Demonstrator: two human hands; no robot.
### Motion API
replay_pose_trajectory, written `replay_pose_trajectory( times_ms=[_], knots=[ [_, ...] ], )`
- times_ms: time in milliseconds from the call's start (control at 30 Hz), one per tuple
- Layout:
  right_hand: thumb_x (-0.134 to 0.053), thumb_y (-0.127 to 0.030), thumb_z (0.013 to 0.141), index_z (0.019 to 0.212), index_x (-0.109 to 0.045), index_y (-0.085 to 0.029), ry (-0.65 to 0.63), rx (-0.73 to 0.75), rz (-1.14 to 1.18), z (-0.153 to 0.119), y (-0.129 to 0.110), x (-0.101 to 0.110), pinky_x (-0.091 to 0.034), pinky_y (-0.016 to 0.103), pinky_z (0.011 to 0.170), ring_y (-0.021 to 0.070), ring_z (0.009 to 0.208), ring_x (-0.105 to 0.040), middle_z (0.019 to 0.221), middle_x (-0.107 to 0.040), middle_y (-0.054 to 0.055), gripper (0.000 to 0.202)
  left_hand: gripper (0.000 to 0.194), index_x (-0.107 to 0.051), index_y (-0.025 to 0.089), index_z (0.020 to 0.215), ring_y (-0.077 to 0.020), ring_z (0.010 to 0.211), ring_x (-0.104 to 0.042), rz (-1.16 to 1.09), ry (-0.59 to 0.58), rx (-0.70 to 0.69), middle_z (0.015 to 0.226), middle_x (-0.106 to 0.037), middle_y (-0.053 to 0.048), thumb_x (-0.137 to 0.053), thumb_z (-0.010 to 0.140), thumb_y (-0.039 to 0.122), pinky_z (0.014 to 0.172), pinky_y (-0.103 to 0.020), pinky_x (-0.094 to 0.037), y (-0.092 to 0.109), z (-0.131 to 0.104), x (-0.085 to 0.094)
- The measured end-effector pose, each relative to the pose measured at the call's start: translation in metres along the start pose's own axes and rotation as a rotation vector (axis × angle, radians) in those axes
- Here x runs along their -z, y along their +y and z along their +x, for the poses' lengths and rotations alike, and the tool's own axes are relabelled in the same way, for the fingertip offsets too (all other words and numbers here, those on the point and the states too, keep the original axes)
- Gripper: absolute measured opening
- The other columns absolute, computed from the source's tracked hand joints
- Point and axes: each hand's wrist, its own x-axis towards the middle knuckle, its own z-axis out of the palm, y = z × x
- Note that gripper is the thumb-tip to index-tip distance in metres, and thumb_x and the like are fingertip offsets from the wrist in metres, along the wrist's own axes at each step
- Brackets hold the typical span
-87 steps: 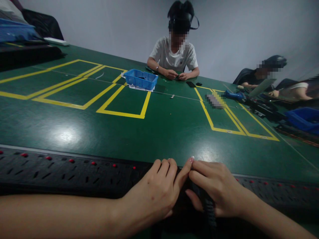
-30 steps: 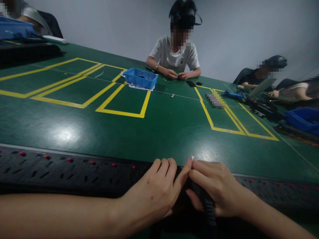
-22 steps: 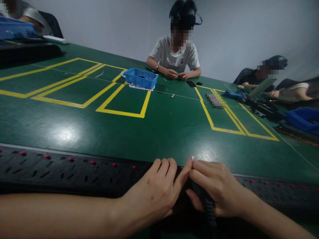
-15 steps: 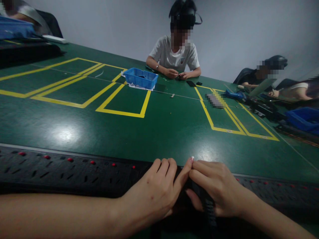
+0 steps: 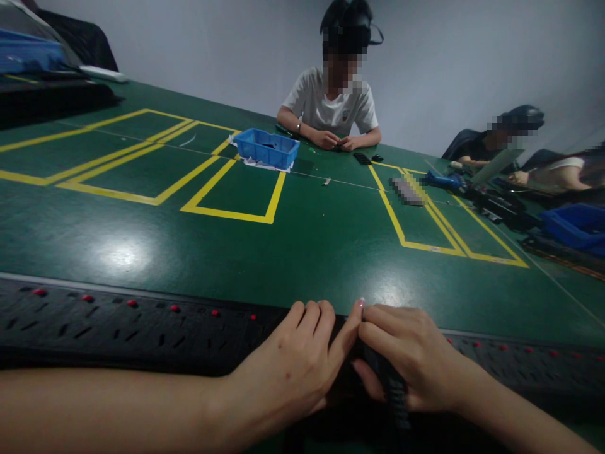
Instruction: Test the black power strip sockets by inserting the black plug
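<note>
Black ribbed piece (image 5: 397,400) — at the worktop's (image 5: 227,252) near edge, under the right hand (image 5: 418,353), which curls round it, thumb opposed, apparently for steadiness. Left hand (image 5: 295,366) — index fingertip against the right's fingers, beside the black slotted strip (image 5: 142,328); whether it grips anything, cannot tell. Beyond: yellow tape outlines (image 5: 227,217), probably marking places; blue bin (image 5: 267,151), near the seated co-worker (image 5: 326,101), presumably for easy reach.

Green table (image 5: 227,258) — yellow tape outlines (image 5: 227,215), blue bin (image 5: 267,156) — black slotted strip (image 5: 118,333) along near edge.
</note>
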Motion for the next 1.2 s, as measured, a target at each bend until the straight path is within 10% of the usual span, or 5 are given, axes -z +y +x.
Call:
replay_pose_trajectory(
  times_ms=[1200],
  knots=[
    [-0.046,-0.029,0.080,0.084,-0.053,-0.015,-0.021,-0.004,-0.066,-0.0052,0.0013,-0.0034,-0.030,0.026,0.050,0.0127,0.060,-0.039,0.076,-0.051,0.004,0.016,0.081,-0.005,0.001,0.138,-0.0292,0.089,-0.047,0.008,0.027,-0.005,0.104,-0.050,-0.018,-0.044,0.079,0.041,0.075,-0.038,-0.036,0.0021,0.0000,-0.0039]
  ],
)
